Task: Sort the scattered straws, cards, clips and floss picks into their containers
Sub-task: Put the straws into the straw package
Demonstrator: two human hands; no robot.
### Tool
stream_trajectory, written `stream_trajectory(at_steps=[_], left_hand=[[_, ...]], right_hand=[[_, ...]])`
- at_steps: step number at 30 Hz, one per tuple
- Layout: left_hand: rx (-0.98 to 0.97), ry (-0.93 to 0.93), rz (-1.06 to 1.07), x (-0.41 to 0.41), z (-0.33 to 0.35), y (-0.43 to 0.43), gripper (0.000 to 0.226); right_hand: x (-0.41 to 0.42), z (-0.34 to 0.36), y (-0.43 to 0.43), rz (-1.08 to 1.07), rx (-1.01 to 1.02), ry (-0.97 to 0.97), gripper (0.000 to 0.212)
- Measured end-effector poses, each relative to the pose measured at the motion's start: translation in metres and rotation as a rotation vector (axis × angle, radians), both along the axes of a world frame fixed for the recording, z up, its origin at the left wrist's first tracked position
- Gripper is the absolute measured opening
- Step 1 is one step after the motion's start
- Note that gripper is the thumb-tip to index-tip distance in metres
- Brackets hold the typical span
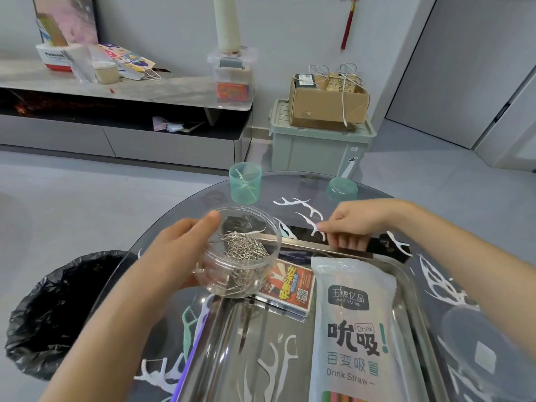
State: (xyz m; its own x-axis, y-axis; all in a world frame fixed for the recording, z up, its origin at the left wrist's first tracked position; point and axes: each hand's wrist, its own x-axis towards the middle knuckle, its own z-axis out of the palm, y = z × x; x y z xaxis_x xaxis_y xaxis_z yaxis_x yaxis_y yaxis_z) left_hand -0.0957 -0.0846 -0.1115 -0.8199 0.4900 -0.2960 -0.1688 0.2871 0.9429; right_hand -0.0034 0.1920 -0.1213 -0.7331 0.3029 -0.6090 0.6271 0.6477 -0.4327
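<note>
My left hand (179, 250) grips a clear round tub (240, 250) of metal paper clips, held tilted above the far left corner of a steel tray (412, 288). My right hand (353, 221) pinches something small at the tray's far rim, beside a white floss pick (311, 221); what it pinches is too small to tell. In the tray lie a pack of drink straws (352, 329), a stack of cards (290, 285) and a floss pick (278, 361). More floss picks (441, 282) are scattered on the glass table. A green cup (245, 182) holds a floss pick.
A green lid (341, 189) lies at the table's far edge. A clear lid (487, 352) sits on the right. A bin with a black bag (55, 311) stands left of the table. A green crate (319, 146) with a cardboard box stands behind.
</note>
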Motion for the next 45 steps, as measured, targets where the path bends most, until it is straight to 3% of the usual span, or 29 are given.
stream_trajectory(at_steps=[2,4,7,11,17,21,26,29,32,35,40,45], left_hand=[[0.009,-0.013,0.032,-0.008,-0.002,0.000,0.030],[0.031,-0.042,0.042,-0.015,-0.004,-0.003,0.036],[0.028,-0.085,0.059,-0.027,-0.009,-0.005,0.053],[0.072,-0.145,0.099,-0.040,-0.011,-0.008,0.053],[0.123,-0.093,0.174,-0.058,-0.002,-0.031,0.053],[0.153,-0.061,0.217,-0.062,0.002,-0.040,0.040],[0.181,-0.029,0.177,-0.054,0.004,-0.039,0.051],[0.181,-0.017,0.171,-0.052,0.004,-0.040,0.057],[0.183,-0.015,0.159,-0.051,0.006,-0.043,0.058],[0.194,-0.017,0.161,-0.052,0.006,-0.043,0.060],[0.190,-0.031,0.157,-0.052,0.007,-0.041,0.063],[0.177,-0.028,0.159,-0.054,0.008,-0.043,0.063]], right_hand=[[0.005,0.001,0.003,0.053,0.063,-0.186,0.057],[0.004,-0.002,-0.001,0.077,0.059,-0.230,0.063],[-0.010,-0.007,-0.008,0.031,-0.101,-0.124,0.062],[-0.037,-0.010,-0.020,0.016,-0.366,0.124,0.048],[-0.066,-0.014,-0.034,0.153,-0.321,0.239,0.034],[-0.060,-0.015,-0.029,0.226,-0.324,0.188,0.021],[-0.046,-0.012,-0.013,0.059,-0.302,0.331,0.017],[-0.040,-0.007,-0.014,0.123,-0.278,0.167,0.011],[-0.043,-0.006,-0.022,0.181,-0.205,-0.072,0.033],[-0.051,-0.007,-0.030,0.047,-0.309,-0.085,0.053],[-0.052,-0.014,-0.037,-0.067,-0.481,0.023,0.046],[-0.023,-0.017,-0.024,0.001,-0.420,0.194,0.039]])
